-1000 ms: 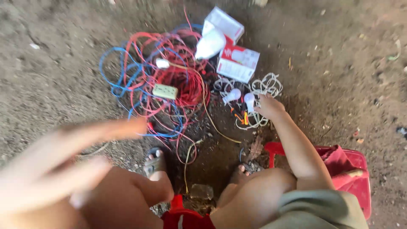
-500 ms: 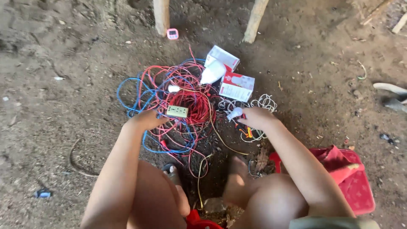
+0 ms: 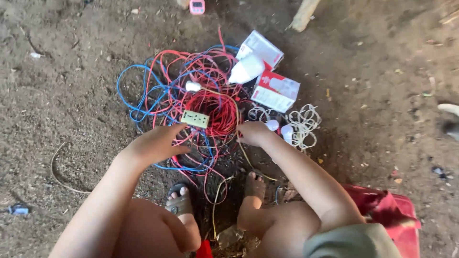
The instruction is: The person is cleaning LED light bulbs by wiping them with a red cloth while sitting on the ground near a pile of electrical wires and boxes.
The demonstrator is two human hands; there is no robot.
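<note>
A tangle of red and blue wires (image 3: 167, 86) lies on the dirt floor, with a tight red coil (image 3: 217, 110) in its middle. A pale green socket block (image 3: 194, 118) rests on the wires. My left hand (image 3: 155, 143) lies on the wires just below the socket, its fingers spread and their tips almost touching it. At the red coil's right edge, my right hand (image 3: 252, 133) is curled around a thin yellow wire (image 3: 248, 160). Two small white plugs (image 3: 279, 128) lie right beside it.
A white bulb (image 3: 246, 69) and two bulb boxes (image 3: 275, 91) lie behind the wires, with white wire loops (image 3: 303, 124) to the right. My sandalled foot (image 3: 180, 203) and bare foot (image 3: 255, 186) are below. I sit on a red stool (image 3: 392, 215). A pink gadget (image 3: 197, 6) lies far back.
My left hand came down from close to the camera onto the wires by the socket. My right hand shifted left from the white loops to the red coil's edge.
</note>
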